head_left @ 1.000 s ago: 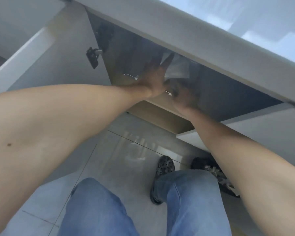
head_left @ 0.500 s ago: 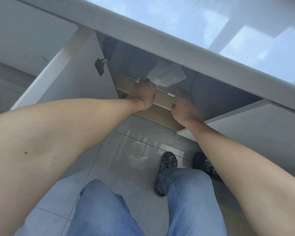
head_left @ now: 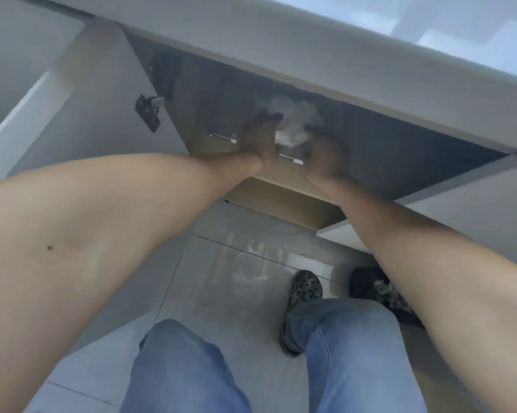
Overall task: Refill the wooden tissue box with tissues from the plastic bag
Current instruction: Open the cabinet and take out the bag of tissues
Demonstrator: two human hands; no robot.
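Both my arms reach into a dark open cabinet under the counter. A crumpled white plastic bag [head_left: 294,120] shows in the shadow between my hands, blurred. My left hand [head_left: 258,141] lies against the bag's left side with its fingers pointing up toward it. My right hand [head_left: 322,158] is at the bag's lower right, smeared by motion, so its grip is unclear. A thin metal bar [head_left: 221,136] runs along a pale wooden ledge [head_left: 281,198] just below my hands. No wooden tissue box can be made out.
The counter edge [head_left: 310,55] overhangs the cabinet. An open white door with a black hinge [head_left: 148,111] stands at left, and another white door panel [head_left: 460,198] at right. Below are a glossy tiled floor [head_left: 221,278], my jeans-clad legs and patterned shoes [head_left: 306,287].
Half a second ago both hands sat on the wooden ledge at the metal bar. They have since moved deeper into the cabinet, up to the white bag.
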